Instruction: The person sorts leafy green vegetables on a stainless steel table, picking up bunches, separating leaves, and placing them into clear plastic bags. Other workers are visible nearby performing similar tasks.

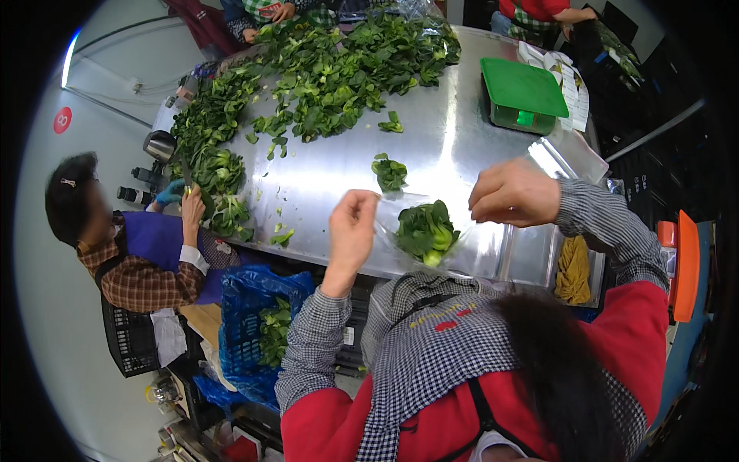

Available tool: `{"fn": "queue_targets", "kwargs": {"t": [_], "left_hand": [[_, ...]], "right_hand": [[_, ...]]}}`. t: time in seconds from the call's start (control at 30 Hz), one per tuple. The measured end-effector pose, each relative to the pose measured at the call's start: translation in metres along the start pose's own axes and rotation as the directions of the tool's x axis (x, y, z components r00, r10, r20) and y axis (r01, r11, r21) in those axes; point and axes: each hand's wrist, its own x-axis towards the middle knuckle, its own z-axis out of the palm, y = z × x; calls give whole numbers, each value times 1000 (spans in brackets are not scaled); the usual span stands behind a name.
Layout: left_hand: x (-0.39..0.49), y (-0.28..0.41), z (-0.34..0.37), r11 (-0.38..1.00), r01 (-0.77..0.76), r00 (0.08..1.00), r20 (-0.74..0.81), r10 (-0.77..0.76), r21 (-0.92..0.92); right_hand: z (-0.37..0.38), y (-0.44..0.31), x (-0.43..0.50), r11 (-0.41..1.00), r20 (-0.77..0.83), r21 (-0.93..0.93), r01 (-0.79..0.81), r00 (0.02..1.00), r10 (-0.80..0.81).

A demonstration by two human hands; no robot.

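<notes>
Between my hands is a clear plastic bag (462,245) with green bok choy (426,231) inside, low over the near edge of the steel table (323,196). My left hand (353,228) pinches the bag's left corner between thumb and fingers. My right hand (514,193), slightly blurred, has its fingers closed at the bag's right corner. Just beyond the bag a small bok choy (390,173) lies on the steel, with another one (392,122) farther off.
Piled bok choy (346,69) covers the far left of the table. A green scale (522,89) stands far right, near plastic bags (568,153). A yellow cloth (573,270) lies at right. At left, a co-worker (156,254) holds a knife beside a blue-lined crate (254,277). Other people stand beyond.
</notes>
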Motion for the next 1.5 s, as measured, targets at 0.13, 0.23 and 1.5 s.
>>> {"fn": "queue_targets", "kwargs": {"t": [0.13, 0.23, 1.5], "left_hand": [[1, -1, -5, 1000, 5, 995, 100, -4, -12], [4, -6, -12, 996, 11, 995, 100, -20, 88], [211, -208, 11, 915, 221, 962, -81, -262, -339]], "right_hand": [[9, -7, 4, 988, -21, 152, -2, 1000, 6], [10, 1, 5, 990, 123, 139, -34, 992, 17], [203, 289, 105, -71, 132, 981, -179, 356, 925]]}}
